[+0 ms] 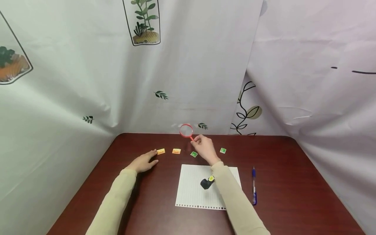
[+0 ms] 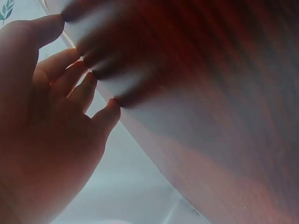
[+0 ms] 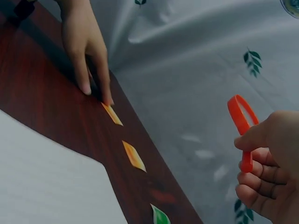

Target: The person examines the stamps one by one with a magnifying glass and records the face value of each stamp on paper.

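Beyond the paper [image 1: 191, 189], the right hand [image 1: 205, 149] is pinching a magnifier [image 1: 186, 131], the spread left hand [image 1: 143, 162] touching a yellow card [image 1: 161, 151]: seemingly preparing inspection, probably calling for lowering it.

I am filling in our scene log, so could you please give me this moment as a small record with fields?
Left hand: touches the leftmost orange card
Right hand: holds a red magnifying glass by its handle
Order: left to right, two orange cards, two green cards
Paper: lined, holes along the near edge
Pen: blue, right of the paper
Table: dark reddish brown
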Available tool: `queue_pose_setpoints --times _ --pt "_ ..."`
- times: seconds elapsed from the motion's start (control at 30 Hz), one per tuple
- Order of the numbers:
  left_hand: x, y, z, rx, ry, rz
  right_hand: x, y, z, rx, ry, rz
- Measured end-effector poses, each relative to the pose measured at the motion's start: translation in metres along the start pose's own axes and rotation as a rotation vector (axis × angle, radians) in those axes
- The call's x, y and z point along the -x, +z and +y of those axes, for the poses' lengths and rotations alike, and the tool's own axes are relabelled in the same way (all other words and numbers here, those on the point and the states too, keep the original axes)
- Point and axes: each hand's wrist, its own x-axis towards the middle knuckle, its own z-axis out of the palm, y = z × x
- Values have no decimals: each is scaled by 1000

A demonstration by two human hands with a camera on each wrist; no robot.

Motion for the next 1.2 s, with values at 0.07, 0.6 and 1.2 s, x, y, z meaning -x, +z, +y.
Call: queue_pose_setpoints --times 0.07,0.6,1.2 --pt "-1 -1 0 3 2 2 0 10 -6 -10 -9 -6" --pt "-4 -1 -3 0 72 39 9 67 -26 -16 -32 -92" --pt "-4 0 -1 -13 29 29 22 92 -11 77 -67 -167"
